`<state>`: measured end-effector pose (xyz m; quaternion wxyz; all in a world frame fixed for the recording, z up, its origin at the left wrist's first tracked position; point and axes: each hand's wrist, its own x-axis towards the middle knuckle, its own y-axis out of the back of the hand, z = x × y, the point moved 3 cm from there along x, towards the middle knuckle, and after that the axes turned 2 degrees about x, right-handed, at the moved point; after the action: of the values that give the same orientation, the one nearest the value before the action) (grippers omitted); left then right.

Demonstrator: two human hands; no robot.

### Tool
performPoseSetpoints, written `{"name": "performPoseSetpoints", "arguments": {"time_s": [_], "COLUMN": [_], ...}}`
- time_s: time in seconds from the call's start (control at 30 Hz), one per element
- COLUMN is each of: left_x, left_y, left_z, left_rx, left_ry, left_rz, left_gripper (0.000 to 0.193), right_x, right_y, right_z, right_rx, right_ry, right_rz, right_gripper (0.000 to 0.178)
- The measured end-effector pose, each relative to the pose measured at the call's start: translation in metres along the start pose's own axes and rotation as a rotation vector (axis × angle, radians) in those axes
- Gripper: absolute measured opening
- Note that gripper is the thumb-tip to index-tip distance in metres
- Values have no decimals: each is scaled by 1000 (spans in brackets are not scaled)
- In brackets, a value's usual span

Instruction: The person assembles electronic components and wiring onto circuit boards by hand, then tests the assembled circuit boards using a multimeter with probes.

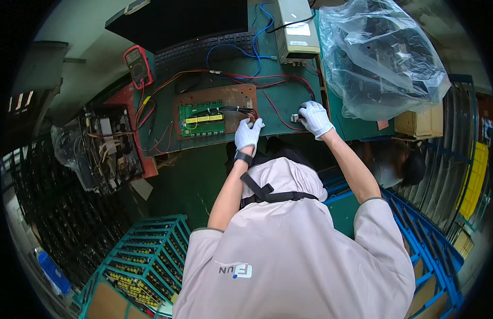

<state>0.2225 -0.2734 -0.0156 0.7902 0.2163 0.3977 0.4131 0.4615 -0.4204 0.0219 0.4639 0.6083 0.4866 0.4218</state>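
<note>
Both of my hands wear white gloves. My left hand (248, 134) is closed at the right end of a bundle of black and reddish wires (237, 109), its fingertips around the wire ends. These wires run to a green circuit board (203, 129) with a yellow-wrapped part (204, 119) across its middle. The circuit board lies on a brown perforated plate (217, 93). To the right, my right hand (316, 120) is curled at the table's front edge, fingertips on a small light-coloured connector (295, 118); the glove partly hides the grip.
Red leads (246, 74) cross the green table (278, 98) behind my hands. A red multimeter (137, 67), a monitor (182, 24), a keyboard (204, 48) and a pale metal box (296, 34) stand behind. Clear plastic sheeting (379, 58) covers something at right. A wired chassis (111, 143) sits left.
</note>
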Motion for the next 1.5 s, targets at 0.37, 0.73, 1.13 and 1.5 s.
{"name": "performPoseSetpoints", "arguments": {"time_s": [0.37,0.73,1.13,1.5], "left_x": [13,-26,-18,-28], "left_y": [-47,-32,-36,-24], "left_z": [3,42,25,43], "left_rx": [-1398,-1905,-2026,-1939], "left_ry": [486,243,-65,263], "left_rz": [-712,-650,-919,-673], "left_gripper": [40,54,58,54], "right_x": [21,30,37,38], "right_y": [28,16,11,-1], "right_z": [-7,-92,-107,-100], "right_rx": [957,1207,1011,981], "right_ry": [-427,-473,-393,-421], "right_rz": [-233,-356,-241,-299], "right_gripper": [28,36,42,41]}}
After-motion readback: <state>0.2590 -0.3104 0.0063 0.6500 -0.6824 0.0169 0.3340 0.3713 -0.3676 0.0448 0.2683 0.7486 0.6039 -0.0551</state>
